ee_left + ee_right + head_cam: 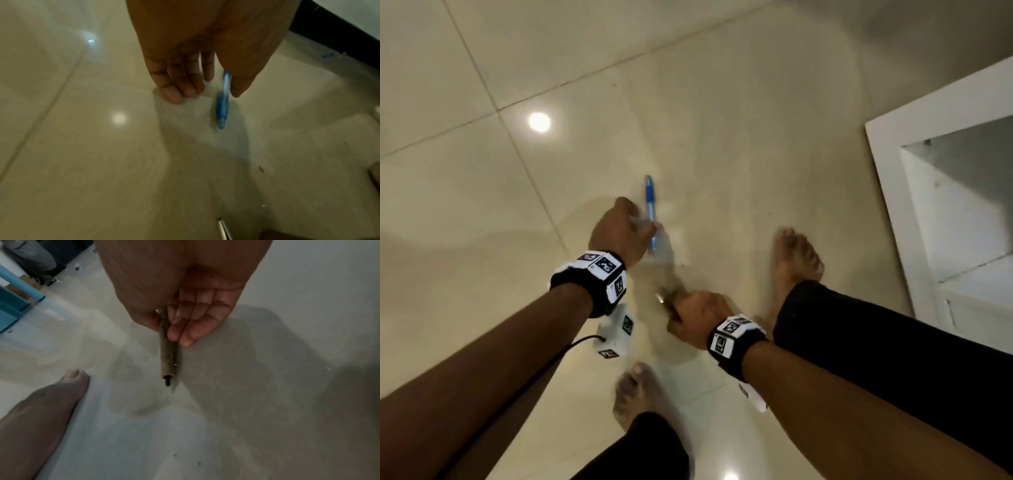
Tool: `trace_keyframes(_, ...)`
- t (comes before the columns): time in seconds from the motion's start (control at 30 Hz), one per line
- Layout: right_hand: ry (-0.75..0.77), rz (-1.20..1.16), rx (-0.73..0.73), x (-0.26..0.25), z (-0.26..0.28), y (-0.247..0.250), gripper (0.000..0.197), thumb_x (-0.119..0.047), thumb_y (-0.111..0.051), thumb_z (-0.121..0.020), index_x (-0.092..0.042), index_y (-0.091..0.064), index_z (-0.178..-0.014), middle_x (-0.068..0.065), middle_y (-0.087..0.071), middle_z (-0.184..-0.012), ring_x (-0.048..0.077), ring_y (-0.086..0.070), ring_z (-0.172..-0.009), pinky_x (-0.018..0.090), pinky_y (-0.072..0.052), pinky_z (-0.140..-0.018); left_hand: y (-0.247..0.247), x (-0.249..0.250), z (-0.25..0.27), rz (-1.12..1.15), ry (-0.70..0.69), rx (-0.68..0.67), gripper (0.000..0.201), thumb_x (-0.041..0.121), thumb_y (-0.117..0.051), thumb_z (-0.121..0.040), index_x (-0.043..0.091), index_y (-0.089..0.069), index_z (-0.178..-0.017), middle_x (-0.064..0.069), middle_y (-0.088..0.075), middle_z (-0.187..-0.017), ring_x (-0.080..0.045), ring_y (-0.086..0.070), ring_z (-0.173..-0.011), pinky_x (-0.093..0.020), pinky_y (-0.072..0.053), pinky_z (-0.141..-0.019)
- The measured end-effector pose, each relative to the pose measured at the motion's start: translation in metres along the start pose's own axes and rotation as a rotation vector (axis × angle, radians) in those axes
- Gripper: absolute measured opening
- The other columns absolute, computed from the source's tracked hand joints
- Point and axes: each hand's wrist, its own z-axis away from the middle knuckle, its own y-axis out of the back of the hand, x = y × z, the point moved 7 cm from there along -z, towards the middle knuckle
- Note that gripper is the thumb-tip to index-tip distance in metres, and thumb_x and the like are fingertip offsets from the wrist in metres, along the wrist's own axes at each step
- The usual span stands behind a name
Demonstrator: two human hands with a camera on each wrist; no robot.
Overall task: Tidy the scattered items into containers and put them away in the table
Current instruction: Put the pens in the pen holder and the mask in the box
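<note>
Left hand (621,229): low over floor (482,240), thumb and forefinger either side of blue pen (650,212); contact likely, yet blur leaves firm pinch unconfirmed, so grip not settled.
Blue pen: at fingertips, tip pointing away, apparently just off or barely on tile; cannot tell which.
Right hand (697,317): thumb and fingers clamped on brown pen (167,353), its black tip hanging down toward floor.
Brown pen: carried clear of tile, between both bare feet in head view.
Table (941,205): white, open shelf at right, well apart from both hands; nothing seen inside visible part.
Containers: none in view.
Other: small blue scrap far off near dark edge in left wrist view, too blurred to name.
Done, by judgement: one pen picked up, second being gathered.
Left, by judgement: secure blue pen, find container, drop both in, stow container in table; early stage overall.
</note>
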Motion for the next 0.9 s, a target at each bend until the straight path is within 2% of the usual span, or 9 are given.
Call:
trace_keyframes(0.1,0.015,-0.075,0.013,0.007,0.004,0.007,0.027,-0.038,-0.052,-0.087,-0.015,-0.059,-0.099,0.014,-0.069,-0.095,0.038,-0.064,-0.087,0.032,-0.043,-0.069,-0.005,0.022,-0.014,-0.217,0.008,0.003,0.055,0.057,-0.062,-0.082,0.01,-0.046,-0.106,-0.011,-0.058,-0.095,-0.035,-0.059,-0.085,-0.037,-0.044,-0.068)
trace_keyframes(0.23,-0.116,-0.369,0.154,0.03,0.01,0.034,0.032,-0.044,-0.043,-0.083,-0.017,-0.059,-0.091,0.014,-0.069,-0.09,0.036,-0.064,-0.083,0.032,-0.044,-0.067,-0.007,0.043,-0.01,-0.329,-0.06,-0.058,0.027,0.027,-0.049,-0.095,0.003,-0.049,-0.108,-0.021,-0.061,-0.105,-0.042,-0.059,-0.094,-0.036,-0.037,-0.067)
trace_keyframes(0.33,-0.332,-0.67,0.276,0.058,0.027,0.078,0.023,-0.039,-0.048,-0.092,-0.018,-0.055,-0.083,0.01,-0.069,-0.088,0.032,-0.063,-0.087,0.033,-0.044,-0.071,0.016,0.056,0.005,-0.222,-0.021,-0.155,0.023,0.029,-0.049,-0.095,0.007,-0.051,-0.1,-0.019,-0.065,-0.099,-0.04,-0.061,-0.092,-0.036,-0.042,-0.071)
trace_keyframes(0.43,-0.445,-0.965,0.409,0.066,0.045,0.134,0.03,-0.046,-0.048,-0.081,-0.02,-0.06,-0.075,0.005,-0.072,-0.077,0.03,-0.066,-0.082,0.035,-0.052,-0.079,0.049,0.089,0.03,0.029,-0.058,-0.19,0.017,0.032,-0.05,-0.097,0.015,-0.048,-0.092,-0.013,-0.066,-0.091,-0.036,-0.064,-0.086,-0.045,-0.051,-0.076)
trace_keyframes(0.53,-0.382,-1.19,0.483,0.05,0.064,0.206,0.023,-0.04,-0.055,-0.078,-0.023,-0.062,-0.066,0.004,-0.072,-0.069,0.027,-0.07,-0.069,0.047,-0.058,-0.076,0.083,0.153,0.061,0.217,-0.099,-0.261,0.014,0.027,-0.045,-0.099,0.028,-0.044,-0.085,-0.004,-0.065,-0.087,-0.03,-0.064,-0.082,-0.039,-0.049,-0.067)
trace_keyframes(0.63,-0.282,-1.22,0.517,0.036,0.087,0.275,0.023,-0.045,-0.064,-0.074,-0.023,-0.065,-0.067,0.003,-0.071,-0.064,0.025,-0.069,-0.063,0.046,-0.058,-0.069,0.107,0.231,0.091,0.295,-0.164,-0.365,0.014,0.018,-0.039,-0.1,0.024,-0.043,-0.089,-0.003,-0.063,-0.076,-0.024,-0.056,-0.063,-0.033,-0.042,-0.058)
trace_keyframes(0.73,-0.228,-1.262,0.531,0.042,0.104,0.331,0.024,-0.05,-0.071,-0.07,-0.027,-0.067,-0.065,0.004,-0.071,-0.064,0.023,-0.068,-0.061,0.042,-0.057,-0.065,0.132,0.29,0.099,0.326,-0.22,-0.379,0.021,0.002,-0.036,-0.101,0.019,-0.04,-0.09,0.002,-0.056,-0.071,-0.005,-0.046,-0.052,-0.024,-0.039,-0.054)
trace_keyframes(0.8,-0.231,-1.286,0.527,0.062,0.119,0.38,0.018,-0.037,-0.074,-0.077,-0.022,-0.073,-0.067,0.004,-0.07,-0.063,0.017,-0.064,-0.057,0.034,-0.052,-0.063,0.148,0.342,0.093,0.281,-0.265,-0.387,0.016,0.006,-0.036,-0.101,0.02,-0.04,-0.095,-0.001,-0.055,-0.075,-0.001,-0.046,-0.054,-0.021,-0.038,-0.057)
trace_keyframes(0.9,-0.197,-1.174,0.506,0.086,0.133,0.445,0.021,-0.031,-0.067,-0.087,-0.016,-0.077,-0.078,0.0,-0.072,-0.067,0.014,-0.065,-0.061,0.031,-0.054,-0.068,0.162,0.406,0.08,0.22,-0.36,-0.416,0.02,0.023,-0.034,-0.091,0.02,-0.038,-0.11,-0.002,-0.053,-0.076,-0.013,-0.048,-0.061,-0.032,-0.043,-0.059)
